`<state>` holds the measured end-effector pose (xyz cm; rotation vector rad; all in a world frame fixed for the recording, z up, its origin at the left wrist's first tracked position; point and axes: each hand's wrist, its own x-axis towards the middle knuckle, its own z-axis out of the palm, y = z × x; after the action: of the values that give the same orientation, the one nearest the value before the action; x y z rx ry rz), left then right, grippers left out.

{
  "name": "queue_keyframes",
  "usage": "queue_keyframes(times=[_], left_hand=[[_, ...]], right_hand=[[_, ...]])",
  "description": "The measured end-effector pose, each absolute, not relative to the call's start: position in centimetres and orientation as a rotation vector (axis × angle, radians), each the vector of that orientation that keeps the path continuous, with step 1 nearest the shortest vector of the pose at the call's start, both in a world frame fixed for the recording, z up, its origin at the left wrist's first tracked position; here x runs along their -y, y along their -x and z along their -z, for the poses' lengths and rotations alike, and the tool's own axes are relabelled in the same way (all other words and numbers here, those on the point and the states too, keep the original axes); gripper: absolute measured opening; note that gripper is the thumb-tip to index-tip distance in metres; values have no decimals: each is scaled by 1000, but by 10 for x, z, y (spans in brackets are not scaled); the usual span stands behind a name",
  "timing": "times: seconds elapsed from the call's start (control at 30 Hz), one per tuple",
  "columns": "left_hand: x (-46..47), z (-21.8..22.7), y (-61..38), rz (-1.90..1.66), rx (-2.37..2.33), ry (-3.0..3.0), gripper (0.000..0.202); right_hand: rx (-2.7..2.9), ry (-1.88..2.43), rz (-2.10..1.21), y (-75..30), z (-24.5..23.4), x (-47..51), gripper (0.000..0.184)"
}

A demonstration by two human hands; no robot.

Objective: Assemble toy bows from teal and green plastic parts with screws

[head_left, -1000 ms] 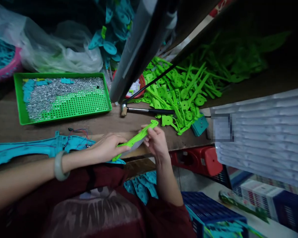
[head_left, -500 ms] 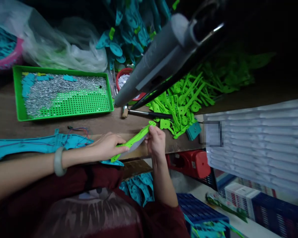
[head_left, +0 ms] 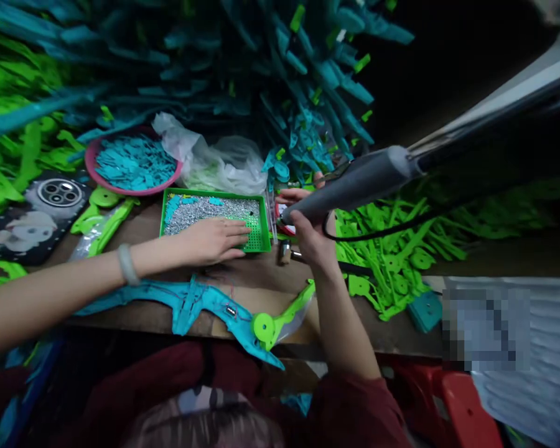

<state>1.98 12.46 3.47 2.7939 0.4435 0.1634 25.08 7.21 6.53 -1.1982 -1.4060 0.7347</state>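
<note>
My left hand (head_left: 217, 241) lies palm down over the front of a green perforated tray (head_left: 265, 218), its fingers stretched out. Small silvery screws (head_left: 200, 214) fill much of that tray, along with a few blue pieces. My right hand (head_left: 315, 239) is around the lower body of a grey electric screwdriver (head_left: 361, 183), thumb on the near side and fingers partly hidden behind it. A long blue plastic shell (head_left: 158, 292) with thin wires lies along the bench edge. On its right end rests a bright green part (head_left: 270, 328) with a round end and a greyish blade.
A hammer (head_left: 285, 252) lies beyond my right wrist, beside a heap of green plastic parts (head_left: 396, 249). A pink basin (head_left: 96, 174) of blue pieces, a plastic bag (head_left: 228, 162) and a phone (head_left: 42, 218) are at left. Blue parts (head_left: 242, 68) are piled behind.
Both hands have let go of the green part, now lying on the blue shell. My left hand has moved to the tray, my right up to the screwdriver. The view has swung left.
</note>
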Motion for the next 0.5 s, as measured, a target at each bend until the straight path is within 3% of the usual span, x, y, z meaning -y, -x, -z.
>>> queue_keyframes(times=[0.1,0.2,0.37,0.5], left_hand=[[-155,-8,-14,-131,-439,-2846,44],[-167,2,-19,-169,-496,-2866,46],[-150,-21,-16,-226,-565,-2906,31],[-70,-38,6,-431,-629,-2959,35]], right_hand=[[1406,1190,-789,-235,-77,-102,22],[1407,1102,-898,-224,-79,-119,36],[1324,1087,-848,-195,-53,-138,45],[1293,1144,-841,-183,-22,-140,59]])
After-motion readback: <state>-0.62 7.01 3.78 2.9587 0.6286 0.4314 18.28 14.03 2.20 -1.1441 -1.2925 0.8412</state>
